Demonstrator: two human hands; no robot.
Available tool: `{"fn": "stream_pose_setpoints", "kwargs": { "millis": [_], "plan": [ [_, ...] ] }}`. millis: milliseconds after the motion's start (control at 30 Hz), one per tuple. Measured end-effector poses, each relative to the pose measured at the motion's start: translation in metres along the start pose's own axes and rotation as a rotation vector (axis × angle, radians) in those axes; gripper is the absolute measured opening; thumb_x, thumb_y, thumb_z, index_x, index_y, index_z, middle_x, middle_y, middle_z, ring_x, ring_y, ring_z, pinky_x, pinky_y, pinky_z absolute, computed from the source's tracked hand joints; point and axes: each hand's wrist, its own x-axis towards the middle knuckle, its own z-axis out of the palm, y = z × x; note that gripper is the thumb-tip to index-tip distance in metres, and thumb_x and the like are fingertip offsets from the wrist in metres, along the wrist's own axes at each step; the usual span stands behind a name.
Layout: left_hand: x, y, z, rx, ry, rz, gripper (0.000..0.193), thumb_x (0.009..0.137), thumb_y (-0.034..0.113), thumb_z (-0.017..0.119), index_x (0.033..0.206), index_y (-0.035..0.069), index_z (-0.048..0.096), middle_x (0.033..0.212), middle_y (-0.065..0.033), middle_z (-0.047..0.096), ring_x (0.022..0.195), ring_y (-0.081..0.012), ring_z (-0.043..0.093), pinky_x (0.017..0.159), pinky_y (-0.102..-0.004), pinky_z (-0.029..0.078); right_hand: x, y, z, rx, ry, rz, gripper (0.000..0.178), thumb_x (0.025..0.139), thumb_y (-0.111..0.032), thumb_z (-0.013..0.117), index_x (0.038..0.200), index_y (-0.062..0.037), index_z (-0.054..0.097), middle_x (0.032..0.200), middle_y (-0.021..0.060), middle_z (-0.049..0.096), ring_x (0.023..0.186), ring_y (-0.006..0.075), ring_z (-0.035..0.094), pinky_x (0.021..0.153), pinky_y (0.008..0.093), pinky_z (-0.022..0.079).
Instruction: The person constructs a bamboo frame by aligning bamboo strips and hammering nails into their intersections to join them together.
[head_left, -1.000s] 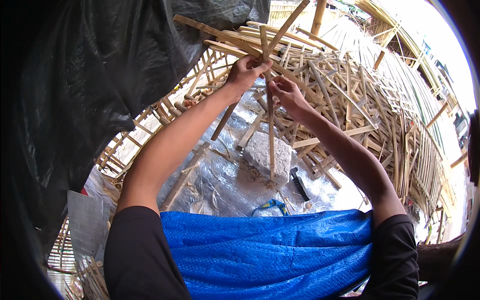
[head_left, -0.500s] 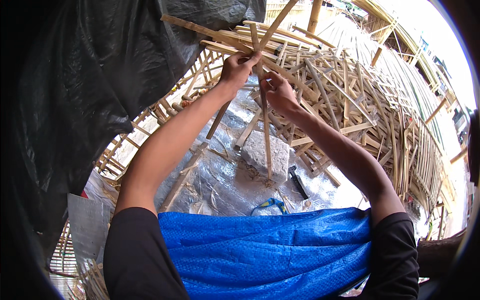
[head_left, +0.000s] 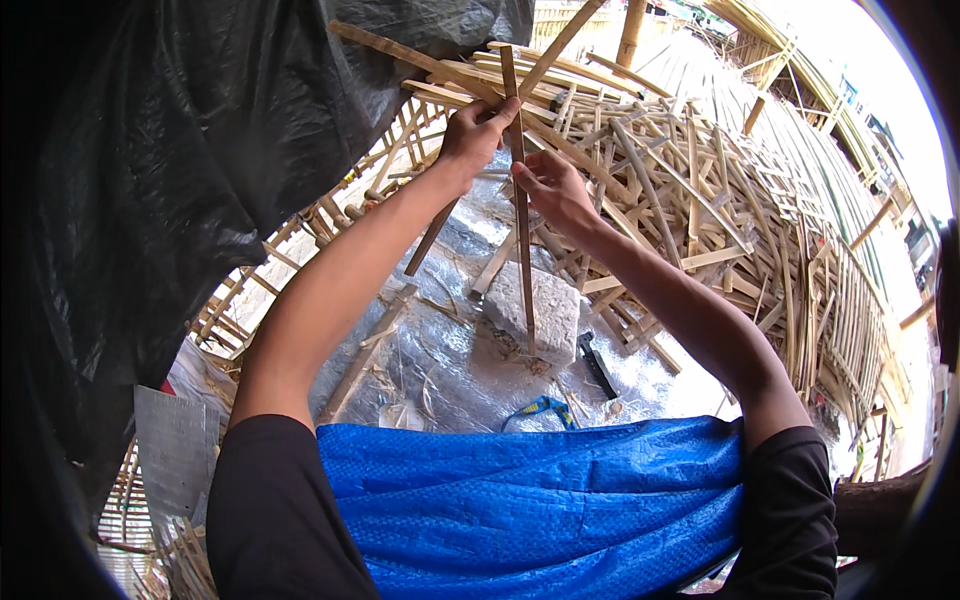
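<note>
My left hand [head_left: 472,140] pinches several crossed bamboo strips where they meet, thumb on top. One crossing strip [head_left: 390,50] runs to the upper left, and another strip [head_left: 562,45] slants to the upper right. A darker upright bamboo strip [head_left: 525,265] passes through the crossing and hangs down in front of a pale stone block [head_left: 550,310]. Just below the crossing, my right hand [head_left: 558,188] is closed on this upright strip, thumb and fingers at its edge. Under my left wrist a strip end [head_left: 430,242] sticks out toward the lower left.
A large heap of bamboo strips [head_left: 690,190] lies to the right. Blue woven sheeting [head_left: 540,500] covers my lap. A black-handled tool [head_left: 597,366] and blue-yellow strap [head_left: 540,406] lie on the silvery ground sheet [head_left: 455,370]. Black plastic sheeting [head_left: 170,150] hangs at left.
The upright strip has turned, its darker side now showing, and its lower end has shifted slightly left. My right hand has changed its finger hold on it; my left hand stays at the crossing.
</note>
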Motion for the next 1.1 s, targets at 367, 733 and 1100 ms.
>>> {"fn": "stream_pose_setpoints", "kwargs": {
  "millis": [367,733,1100],
  "plan": [
    [0.003,-0.001,-0.008,-0.061,-0.044,-0.074,0.043,0.085,0.052,0.069,0.087,0.010,0.064,0.063,0.0052,0.048,0.053,-0.0039,0.046,0.047,-0.0209,0.035,0.001,0.008,0.000,0.284,-0.112,0.021,0.041,0.096,-0.039,0.060,0.108,-0.0001,0.059,0.087,0.0110,0.070,0.082,0.0142,0.066,0.073,0.0290,0.052],
    [-0.001,0.001,-0.013,-0.051,-0.096,-0.102,0.037,0.090,0.051,0.063,0.083,0.015,0.058,0.060,0.0074,0.048,0.049,-0.0008,0.043,0.042,-0.0178,0.030,-0.006,0.001,0.003,0.179,-0.003,-0.054,0.044,0.086,-0.043,0.072,0.100,-0.0014,0.068,0.073,0.0011,0.062,0.065,0.0076,0.052,0.057,0.0261,0.039],
    [-0.005,0.004,-0.008,-0.040,-0.109,-0.041,0.033,0.092,0.048,0.062,0.086,0.016,0.061,0.064,0.0084,0.049,0.052,-0.0004,0.043,0.045,-0.0182,0.031,-0.002,0.011,0.008,0.299,0.006,0.004,0.041,0.081,-0.038,0.079,0.092,-0.0025,0.063,0.074,0.0014,0.062,0.063,0.0082,0.054,0.054,0.0248,0.040]
  ]
}}
